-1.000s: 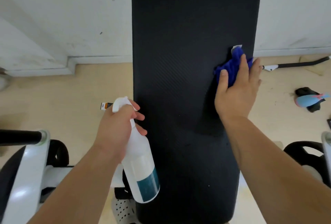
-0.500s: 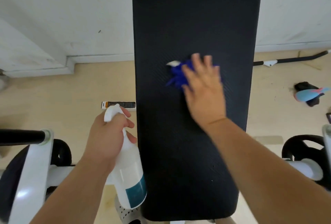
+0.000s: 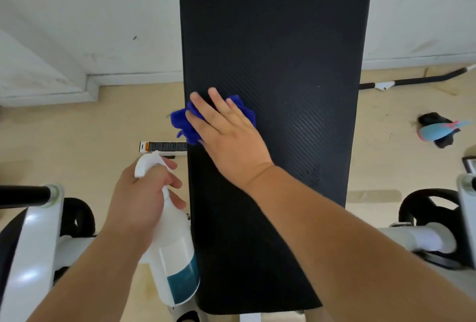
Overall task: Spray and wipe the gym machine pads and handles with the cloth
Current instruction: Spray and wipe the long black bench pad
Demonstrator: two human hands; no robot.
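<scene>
A long black textured bench pad runs up the middle of the view. My right hand lies flat on a crumpled blue cloth, pressing it against the pad's left edge; part of the cloth hangs over that edge. My left hand grips the neck of a white spray bottle with a teal label, held just left of the pad, nozzle pointing away from me.
White machine frame with a black handle stands at the lower left. Black weight plates sit at the lower right. A black bar, a light-blue object and a striped label lie on the beige floor.
My right hand has swept the blue cloth leftward across the pad, from its right edge to its left edge. My left hand with the bottle has drifted slightly down and left.
</scene>
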